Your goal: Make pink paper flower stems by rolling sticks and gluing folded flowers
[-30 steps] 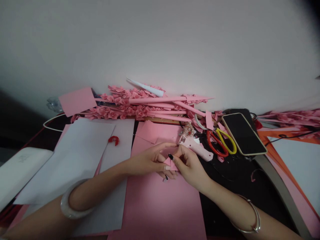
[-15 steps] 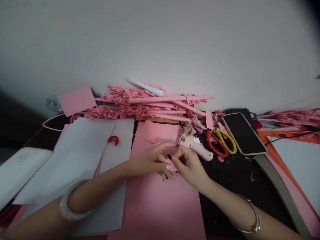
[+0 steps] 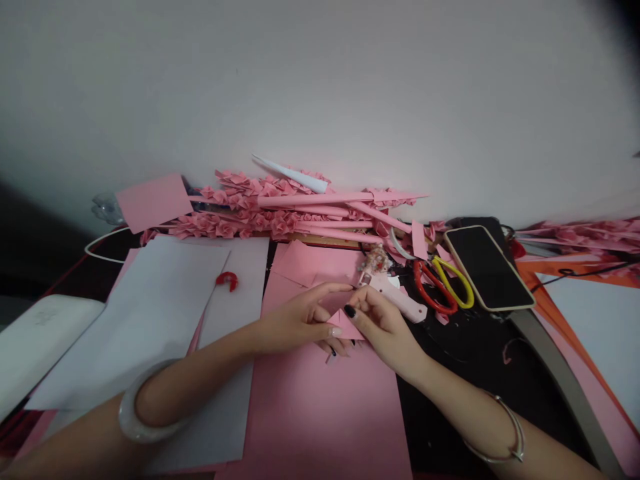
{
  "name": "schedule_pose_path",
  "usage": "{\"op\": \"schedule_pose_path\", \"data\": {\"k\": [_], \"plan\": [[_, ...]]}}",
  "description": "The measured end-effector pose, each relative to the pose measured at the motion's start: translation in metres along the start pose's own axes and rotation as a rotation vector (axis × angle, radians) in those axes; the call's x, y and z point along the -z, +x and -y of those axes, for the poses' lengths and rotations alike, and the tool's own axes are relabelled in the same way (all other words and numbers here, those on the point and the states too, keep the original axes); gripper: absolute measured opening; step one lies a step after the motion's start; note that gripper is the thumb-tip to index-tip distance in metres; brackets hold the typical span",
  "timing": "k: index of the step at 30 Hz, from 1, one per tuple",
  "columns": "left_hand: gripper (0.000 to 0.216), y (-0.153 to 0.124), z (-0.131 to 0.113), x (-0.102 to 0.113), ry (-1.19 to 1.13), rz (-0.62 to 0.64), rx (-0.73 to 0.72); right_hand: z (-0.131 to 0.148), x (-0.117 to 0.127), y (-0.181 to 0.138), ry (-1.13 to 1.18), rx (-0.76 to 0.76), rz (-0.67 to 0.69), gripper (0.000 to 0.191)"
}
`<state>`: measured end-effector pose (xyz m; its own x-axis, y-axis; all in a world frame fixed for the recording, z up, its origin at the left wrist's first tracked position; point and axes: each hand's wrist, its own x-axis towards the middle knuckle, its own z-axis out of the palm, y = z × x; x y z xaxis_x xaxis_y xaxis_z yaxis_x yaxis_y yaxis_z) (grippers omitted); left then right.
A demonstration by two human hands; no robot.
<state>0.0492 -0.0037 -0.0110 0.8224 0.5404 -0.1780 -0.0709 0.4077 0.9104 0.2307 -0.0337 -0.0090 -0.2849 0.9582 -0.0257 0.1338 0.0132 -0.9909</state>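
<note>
A small folded piece of pink paper (image 3: 345, 325), roughly triangular with a crease down from its peak, is between my hands above a large pink sheet (image 3: 330, 413). My left hand (image 3: 305, 319) pinches its lower left part, thumb on top and other fingers underneath, with the index finger stretched out along the far side. On the right edge, my right hand (image 3: 383, 323) grips the paper between thumb and fingers. Just beyond the hands lies a pink glue gun (image 3: 400, 298), its nozzle end surrounded by clutter.
Red-handled scissors (image 3: 434, 288), a yellow handle (image 3: 457, 283) and a phone (image 3: 490, 267) lie to the right. White sheets (image 3: 135, 307) with a red curved object (image 3: 227, 281) cover the left. Pink paper flowers (image 3: 240, 220) and rolled paper tubes (image 3: 320, 199) line the wall.
My right thumb has shifted slightly right and up along the folded paper, uncovering more of its peak and crease. The left hand keeps its pinch almost unmoved.
</note>
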Motion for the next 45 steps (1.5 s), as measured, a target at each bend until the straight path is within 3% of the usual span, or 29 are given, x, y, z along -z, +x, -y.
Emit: {"op": "schedule_pose_path", "data": {"k": [11, 36, 40, 45], "plan": [[0.056, 0.0014, 0.0018, -0.0063, 0.181, -0.177, -0.090, -0.0005, 0.0038, 0.0005, -0.216, 0.054, 0.058, 0.016], [0.045, 0.0009, 0.0051, -0.0047, 0.312, -0.152, -0.136, -0.0040, 0.0072, 0.0023, -0.221, 0.000, 0.083, 0.019], [0.040, -0.0018, 0.0023, -0.0036, 0.513, -0.208, -0.197, -0.0028, 0.0075, 0.0005, -0.262, 0.056, 0.049, 0.021], [0.012, -0.0044, -0.0010, 0.0002, 0.970, -0.332, -0.365, -0.0007, 0.0067, -0.0007, -0.403, 0.203, 0.043, 0.018]]}}
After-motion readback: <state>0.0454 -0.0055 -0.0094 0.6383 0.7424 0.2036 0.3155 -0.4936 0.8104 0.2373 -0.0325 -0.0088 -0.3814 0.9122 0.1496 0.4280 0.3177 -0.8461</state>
